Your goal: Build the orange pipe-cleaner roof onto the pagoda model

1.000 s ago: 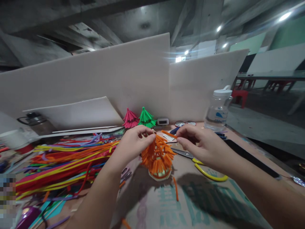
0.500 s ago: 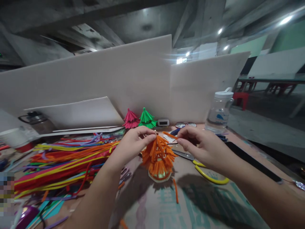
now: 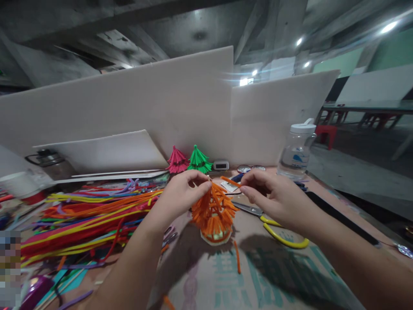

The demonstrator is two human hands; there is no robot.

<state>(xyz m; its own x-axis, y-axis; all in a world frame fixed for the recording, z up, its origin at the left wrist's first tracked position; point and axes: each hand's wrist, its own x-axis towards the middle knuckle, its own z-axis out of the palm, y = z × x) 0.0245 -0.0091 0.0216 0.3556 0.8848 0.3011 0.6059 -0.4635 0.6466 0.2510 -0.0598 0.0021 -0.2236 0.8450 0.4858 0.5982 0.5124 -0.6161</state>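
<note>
An orange pipe-cleaner tree (image 3: 213, 213) stands on the cardboard-covered table (image 3: 258, 275) in front of me. My left hand (image 3: 183, 192) pinches the tip of the tree, fingers closed. My right hand (image 3: 267, 198) holds a short orange pipe-cleaner piece (image 3: 229, 181) pinched between thumb and fingers, its free end close to the tree's top. One loose orange piece (image 3: 238, 256) lies on the table just below the tree.
A pile of coloured pipe cleaners (image 3: 87, 219) covers the left. Yellow-handled scissors (image 3: 274, 228) lie under my right hand. A pink tree (image 3: 177, 160) and a green tree (image 3: 199, 159) stand by the white boards (image 3: 145, 112). A clear bottle (image 3: 296, 150) stands at the right.
Both hands have stayed at the top of the orange tree with only slight shifts. The short orange piece remains pinched in my right hand near the tip.
</note>
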